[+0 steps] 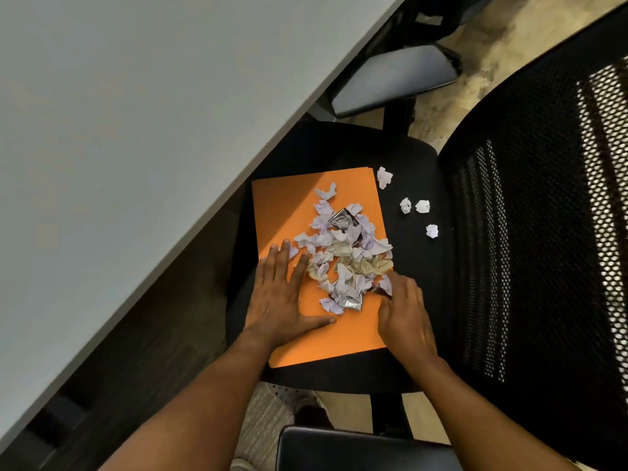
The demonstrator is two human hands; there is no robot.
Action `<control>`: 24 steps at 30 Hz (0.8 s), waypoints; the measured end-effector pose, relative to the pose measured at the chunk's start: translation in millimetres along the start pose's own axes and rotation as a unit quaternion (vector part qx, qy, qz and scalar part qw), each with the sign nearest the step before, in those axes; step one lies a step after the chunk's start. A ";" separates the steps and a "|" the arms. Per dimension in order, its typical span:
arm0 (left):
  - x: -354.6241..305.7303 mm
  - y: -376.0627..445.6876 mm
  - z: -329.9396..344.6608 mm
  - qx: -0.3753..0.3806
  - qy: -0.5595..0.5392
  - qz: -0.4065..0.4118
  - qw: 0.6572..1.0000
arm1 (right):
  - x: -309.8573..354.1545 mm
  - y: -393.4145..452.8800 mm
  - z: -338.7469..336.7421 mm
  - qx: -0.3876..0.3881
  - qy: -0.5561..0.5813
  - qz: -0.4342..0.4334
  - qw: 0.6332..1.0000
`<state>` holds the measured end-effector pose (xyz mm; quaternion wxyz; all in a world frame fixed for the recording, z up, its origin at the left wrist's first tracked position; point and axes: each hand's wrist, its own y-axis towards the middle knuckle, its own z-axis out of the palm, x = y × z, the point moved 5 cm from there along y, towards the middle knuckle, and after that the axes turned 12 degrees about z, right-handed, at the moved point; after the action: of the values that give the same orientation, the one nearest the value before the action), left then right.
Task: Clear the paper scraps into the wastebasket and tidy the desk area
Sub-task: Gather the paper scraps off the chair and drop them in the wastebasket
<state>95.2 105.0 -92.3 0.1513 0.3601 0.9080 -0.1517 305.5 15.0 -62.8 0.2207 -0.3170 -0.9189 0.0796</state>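
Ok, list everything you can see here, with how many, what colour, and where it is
Desk: one, pale grey, upper left.
Office chair: one, black with mesh back, centre and right.
Armrests: two, black, one at top and one at bottom edge.
Folder: one, orange, lying flat on the chair seat.
Pile of paper scraps: many, white, cream and some silvery, heaped on the folder.
Loose scraps: four, white, on the seat right of the folder.
Floor: tan, top right.
Left hand: flat on the folder, open.
Right hand: at the folder's right edge, fingertips touching a scrap.
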 end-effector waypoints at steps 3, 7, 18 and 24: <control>-5.0 12.6 1.9 -0.025 -0.007 0.022 0.999 | 11.6 9.4 -4.3 -0.063 0.040 -0.007 0.997; -12.1 23.3 2.5 -0.054 0.019 0.060 0.997 | 22.4 23.9 -1.1 -0.118 0.002 0.006 0.993; -37.6 35.9 2.3 -0.104 0.112 0.195 0.969 | 32.5 41.1 33.6 -0.143 -0.143 -0.161 0.966; -40.6 46.5 1.3 -0.109 0.095 0.198 0.970 | 42.2 52.8 21.2 -0.162 -0.099 -0.220 0.957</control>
<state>156.2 112.1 -85.7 0.1298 0.5265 0.8401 0.0158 295.1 82.5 -81.8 0.0861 -0.1289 -0.9838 -0.0896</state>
